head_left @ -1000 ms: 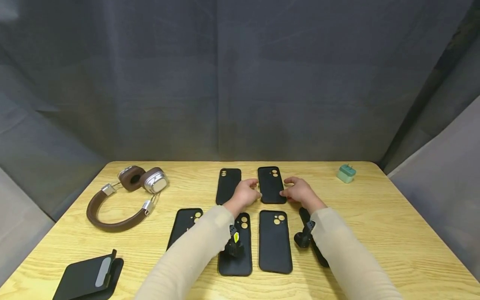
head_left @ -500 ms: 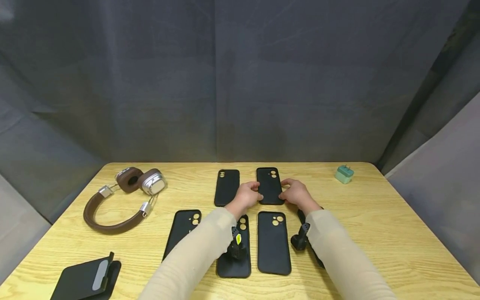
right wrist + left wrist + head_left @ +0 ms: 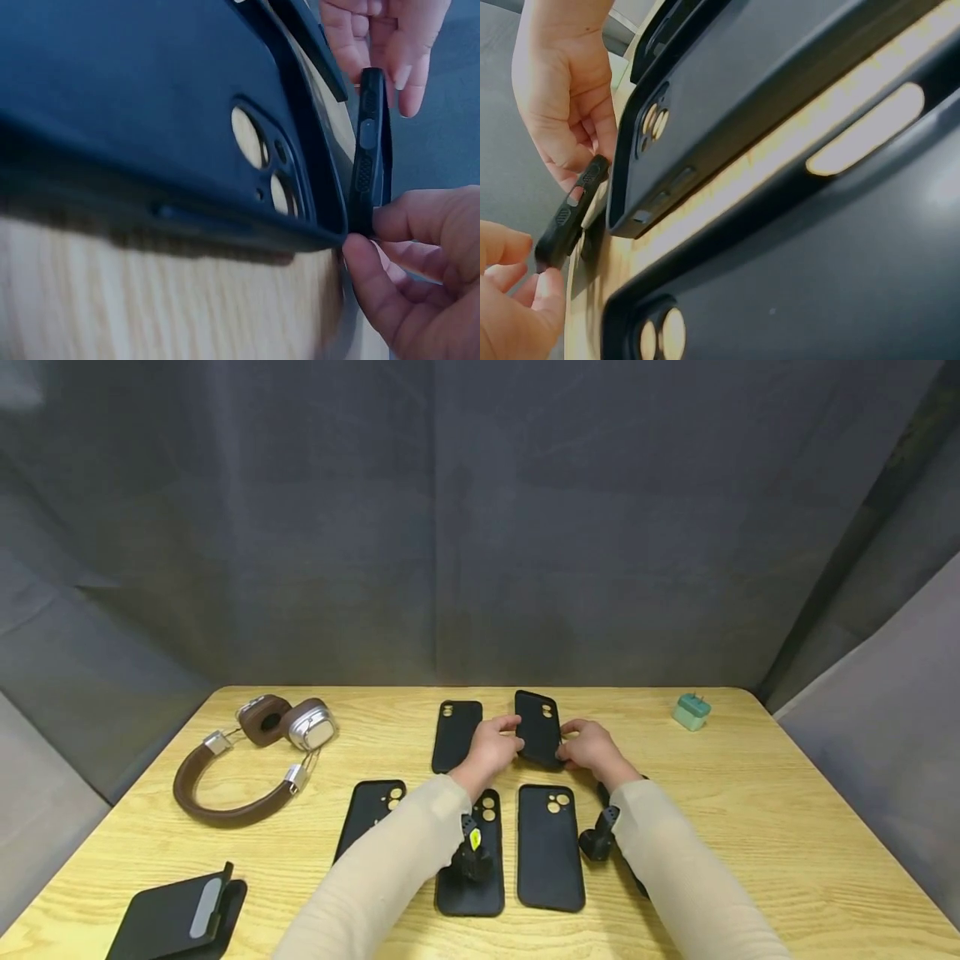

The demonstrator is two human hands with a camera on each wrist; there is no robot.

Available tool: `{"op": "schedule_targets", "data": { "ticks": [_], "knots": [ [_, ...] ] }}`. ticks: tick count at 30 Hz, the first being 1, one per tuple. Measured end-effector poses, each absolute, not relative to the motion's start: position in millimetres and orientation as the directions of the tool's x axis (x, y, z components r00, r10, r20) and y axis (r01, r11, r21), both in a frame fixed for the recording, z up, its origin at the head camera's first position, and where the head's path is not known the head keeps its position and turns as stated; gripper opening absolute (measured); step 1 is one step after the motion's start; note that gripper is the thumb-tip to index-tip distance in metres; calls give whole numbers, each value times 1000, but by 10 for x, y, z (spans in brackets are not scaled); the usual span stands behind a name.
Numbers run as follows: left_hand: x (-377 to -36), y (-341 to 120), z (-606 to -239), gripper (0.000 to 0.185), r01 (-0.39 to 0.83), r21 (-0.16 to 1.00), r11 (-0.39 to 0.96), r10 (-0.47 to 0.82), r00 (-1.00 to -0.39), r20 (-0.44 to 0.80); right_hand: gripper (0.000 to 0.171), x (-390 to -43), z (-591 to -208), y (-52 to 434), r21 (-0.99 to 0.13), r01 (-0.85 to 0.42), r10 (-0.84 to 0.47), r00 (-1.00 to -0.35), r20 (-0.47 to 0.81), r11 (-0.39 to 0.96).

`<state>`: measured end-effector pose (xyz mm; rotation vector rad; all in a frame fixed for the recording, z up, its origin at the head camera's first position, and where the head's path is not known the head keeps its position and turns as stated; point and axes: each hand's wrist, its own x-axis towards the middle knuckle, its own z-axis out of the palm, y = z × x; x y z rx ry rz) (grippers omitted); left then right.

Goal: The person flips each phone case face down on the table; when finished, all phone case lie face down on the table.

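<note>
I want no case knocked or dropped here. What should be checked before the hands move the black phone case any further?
1. Left hand grips the left edge of the held phone case: ok.
2. Right hand grips its right edge: ok.
3. Case off the table: ok, the wrist views show it raised on edge between the fingers.
4. Neighbouring case on the left apart from the held one: ok, it lies flat with a gap.
5. Front middle case below the hands undisturbed: ok, flat.
6. Case under the right sleeve: cannot tell, mostly hidden.
</note>
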<state>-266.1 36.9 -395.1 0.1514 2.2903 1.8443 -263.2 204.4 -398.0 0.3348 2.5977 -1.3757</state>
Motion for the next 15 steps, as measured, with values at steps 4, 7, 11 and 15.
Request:
{"op": "schedule_targets", "data": {
  "ticks": [4, 7, 11, 15],
  "knots": [
    [-2644, 324, -3894, 39, -2, 976, 217, 193, -980, -45, 52, -2630, -3972, 1996, -805, 274, 92, -960, -266, 526],
    [-2664, 294, -3883, 36, 29, 973, 227, 171, -985, -11, 53, -2628, -3971, 1945, -819, 262, 67, -962, -266, 511],
    [-2687, 267, -3852, 35, 24, 980, 199, 143, -990, -5, 54, -2636, -3973, 1879, -839, 245, 30, -964, -264, 486],
    [-2682, 253, -3805, 34, 36, 984, 176, 134, -991, 12, 55, -2651, -3985, 1832, -851, 225, 3, -967, -255, 474]
  ]
}}
